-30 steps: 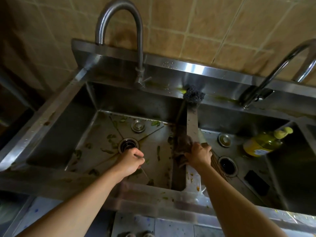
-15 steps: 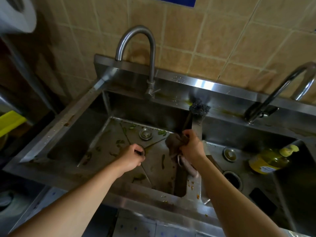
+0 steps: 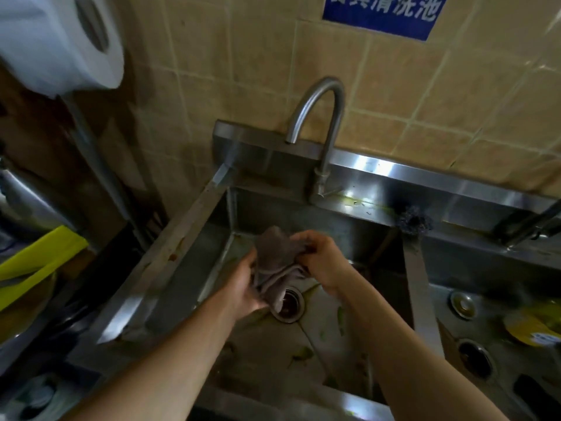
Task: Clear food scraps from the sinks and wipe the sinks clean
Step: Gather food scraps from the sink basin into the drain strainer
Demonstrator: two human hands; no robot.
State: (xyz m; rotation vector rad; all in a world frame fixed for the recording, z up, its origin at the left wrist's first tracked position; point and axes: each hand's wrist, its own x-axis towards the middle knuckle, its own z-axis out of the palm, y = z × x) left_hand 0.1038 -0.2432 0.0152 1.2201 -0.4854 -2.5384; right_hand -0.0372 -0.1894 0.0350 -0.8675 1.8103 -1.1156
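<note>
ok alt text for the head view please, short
Both hands, left and right, hold a brown cloth above the drain of a steel sink littered with green scraps, under a curved tap on a tiled wall.

I see the cloth (image 3: 277, 262), grey-brown and bunched into soft folds, held up above the left sink (image 3: 188, 268), over its drain (image 3: 287, 305); one corner hangs down in front of the drain ring. My left hand (image 3: 243, 291) grips it from below, my right hand (image 3: 323, 262) pinches its upper edge. Left sink is stainless, dull and smeared, with green scraps (image 3: 303, 353) lying on its floor near the front and one strip (image 3: 341, 320) just right of the drain. Right sink (image 3: 437, 262) sits past the divider; its floor carries two round fittings and a dark drain hole, partly blurred.
</note>
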